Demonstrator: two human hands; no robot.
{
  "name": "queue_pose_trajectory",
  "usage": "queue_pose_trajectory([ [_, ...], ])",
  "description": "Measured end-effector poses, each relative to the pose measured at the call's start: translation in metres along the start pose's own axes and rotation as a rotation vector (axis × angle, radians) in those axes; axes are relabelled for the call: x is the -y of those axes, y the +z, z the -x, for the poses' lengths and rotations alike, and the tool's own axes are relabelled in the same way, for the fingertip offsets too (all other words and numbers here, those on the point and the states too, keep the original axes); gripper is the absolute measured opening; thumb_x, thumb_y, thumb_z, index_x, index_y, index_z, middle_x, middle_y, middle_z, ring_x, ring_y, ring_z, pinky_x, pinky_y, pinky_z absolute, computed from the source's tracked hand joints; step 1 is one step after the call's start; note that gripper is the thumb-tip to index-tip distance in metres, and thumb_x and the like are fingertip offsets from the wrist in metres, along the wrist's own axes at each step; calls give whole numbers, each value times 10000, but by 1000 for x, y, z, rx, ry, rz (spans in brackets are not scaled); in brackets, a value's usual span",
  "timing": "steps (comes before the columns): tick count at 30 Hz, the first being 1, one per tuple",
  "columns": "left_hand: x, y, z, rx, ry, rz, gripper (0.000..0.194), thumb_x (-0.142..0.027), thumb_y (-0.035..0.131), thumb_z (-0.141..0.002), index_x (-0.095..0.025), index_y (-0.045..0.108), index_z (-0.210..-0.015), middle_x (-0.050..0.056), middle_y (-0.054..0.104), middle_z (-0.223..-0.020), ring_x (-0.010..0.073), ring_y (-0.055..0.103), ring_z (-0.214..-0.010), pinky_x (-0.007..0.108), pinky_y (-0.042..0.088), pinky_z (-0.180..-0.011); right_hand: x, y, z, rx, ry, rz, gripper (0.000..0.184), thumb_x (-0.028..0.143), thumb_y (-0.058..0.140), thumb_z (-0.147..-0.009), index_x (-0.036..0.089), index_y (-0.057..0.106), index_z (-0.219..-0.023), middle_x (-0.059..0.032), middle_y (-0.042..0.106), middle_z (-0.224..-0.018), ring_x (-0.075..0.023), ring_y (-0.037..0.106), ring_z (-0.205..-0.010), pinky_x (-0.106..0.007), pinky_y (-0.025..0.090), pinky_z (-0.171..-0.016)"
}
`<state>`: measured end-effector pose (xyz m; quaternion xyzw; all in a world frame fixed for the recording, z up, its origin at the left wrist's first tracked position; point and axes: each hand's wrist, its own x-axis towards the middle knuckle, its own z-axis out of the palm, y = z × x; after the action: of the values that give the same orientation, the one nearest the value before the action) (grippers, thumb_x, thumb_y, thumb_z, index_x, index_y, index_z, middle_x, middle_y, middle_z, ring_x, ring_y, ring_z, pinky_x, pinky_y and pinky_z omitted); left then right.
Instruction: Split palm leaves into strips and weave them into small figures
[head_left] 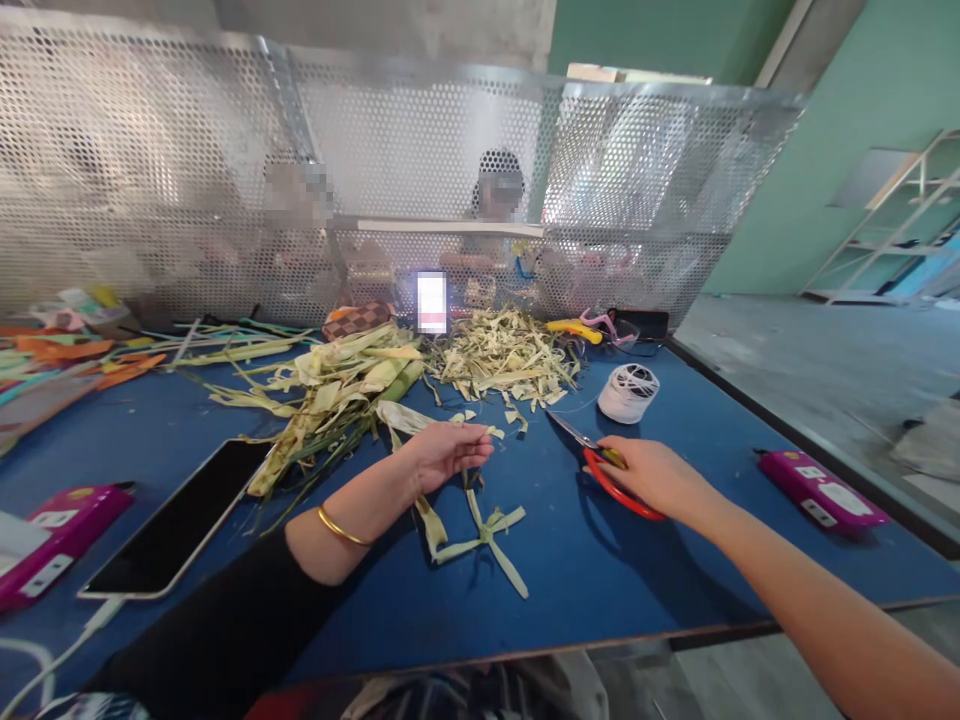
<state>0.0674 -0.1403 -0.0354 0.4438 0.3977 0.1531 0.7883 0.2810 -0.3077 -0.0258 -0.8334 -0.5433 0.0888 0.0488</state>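
My left hand [450, 452] is closed in a pinch over the middle of the blue table, with a pale strip of husk at its fingertips. Below it lies a star-like piece of knotted husk strips [491, 527]. My right hand [651, 472] grips red-handled scissors [621, 486], whose blades point away to the left toward small husk scraps. A ball of white string [628, 393] sits just beyond the scissors, and a thin thread runs from it to the left. A bundle of long dried husks [345, 390] lies left of my left hand.
A heap of cut husk bits [510, 352] lies before a perforated metal screen [420, 130], with people behind it. A large phone [180, 520] and purple power strips [821, 490] flank my arms. A yellow-handled tool [574, 330] and a lit phone screen [432, 302] are at the back.
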Motion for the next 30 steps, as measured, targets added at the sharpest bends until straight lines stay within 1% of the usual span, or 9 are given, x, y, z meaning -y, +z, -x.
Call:
queue_pose_trajectory([
  [3,-2,-2,1,36,-7,-14,162,-113,581,-832,-97,606,-673,12,620,-594,64,597,-508,135,512,-506,1,2,4,-14,54,211,350,369,452,-861,214,603,-1137,-131,707,-966,-299,659,-871,-316,422,-622],
  [6,-8,-6,5,165,-4,-33,171,-112,577,-833,-99,597,-663,11,606,-597,61,587,-494,135,511,-504,0,3,4,6,63,286,387,378,423,-874,210,572,-1189,-136,697,-992,-298,656,-881,-325,427,-619],
  [12,-22,-18,15,383,89,-26,82,-90,646,-767,-102,588,-710,4,588,-615,51,542,-462,137,494,-468,7,-12,-5,0,33,371,217,310,553,-803,190,672,-939,-162,669,-973,-300,647,-877,-333,439,-632],
  [14,-25,-20,16,397,103,-12,98,-95,664,-750,-99,581,-699,2,578,-614,49,537,-459,137,493,-466,19,-16,-15,-56,-40,282,195,331,592,-786,188,669,-895,-142,676,-929,-281,651,-859,-319,440,-638],
  [17,-27,-23,16,402,121,28,104,-88,647,-757,-101,570,-688,2,576,-621,53,545,-471,141,499,-472,42,-7,-40,-55,-190,-131,420,418,613,-789,198,567,-1143,-48,703,-836,-202,662,-800,-266,443,-650],
  [20,-29,-25,16,382,143,50,99,-66,594,-785,-101,569,-697,0,575,-623,54,548,-475,141,503,-474,65,14,-73,50,-96,-373,612,441,722,-682,191,500,-1194,21,675,-697,-134,604,-504,-226,403,-495],
  [24,-32,-27,16,349,136,77,114,-45,547,-805,-103,574,-711,-4,569,-621,53,550,-481,136,503,-469,90,27,-117,-9,-95,-369,357,303,735,-680,164,595,-977,21,631,-577,-150,601,-527,-232,408,-534],
  [26,-33,-28,17,336,138,96,122,-54,543,-812,-105,574,-706,-8,564,-614,50,541,-474,132,499,-461,98,21,-137,-95,-84,-383,198,204,656,-743,148,605,-927,-33,669,-670,-180,641,-683,-250,428,-625],
  [30,-37,-30,19,309,150,120,122,-70,555,-814,-108,575,-701,-12,557,-606,43,531,-462,121,493,-457,106,2,-160,-176,-122,-461,117,126,591,-764,151,620,-875,-92,699,-865,-212,626,-923,-280,429,-767],
])
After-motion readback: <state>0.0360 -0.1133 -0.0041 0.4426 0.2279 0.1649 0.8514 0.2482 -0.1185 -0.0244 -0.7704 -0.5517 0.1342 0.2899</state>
